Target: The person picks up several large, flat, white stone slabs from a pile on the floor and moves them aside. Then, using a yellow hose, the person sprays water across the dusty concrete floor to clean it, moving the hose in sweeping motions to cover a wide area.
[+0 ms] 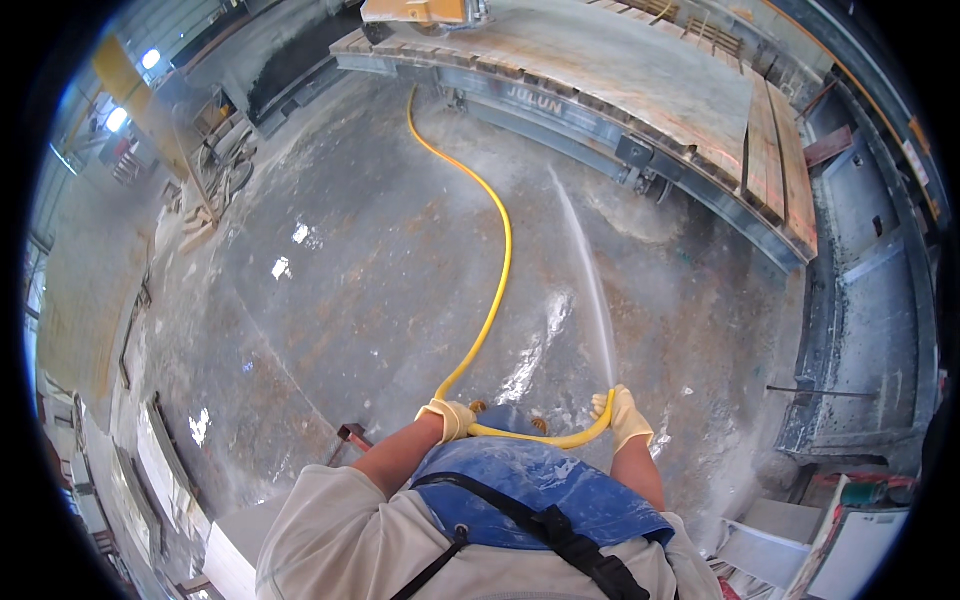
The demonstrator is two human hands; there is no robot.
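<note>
A yellow hose [503, 240] runs from beneath the far machine bed across the wet floor to my hands. Its near part bends in front of my blue apron [530, 490]. My left hand [450, 418], in a cream glove, is closed around the hose. The gloved right hand [626, 417] grips the hose close to its end, which points forward. From that end a white jet of water [588, 265] shoots out and strikes the floor near the machine's base.
A large machine bed [600, 60] with wooden planks and a stone slab stands ahead. Grey metal panels [870, 300] line the right. Rubble [210, 190] and a yellow post [140, 100] are at the far left. Slabs [165, 455] lean at the near left; the floor [380, 270] has puddles.
</note>
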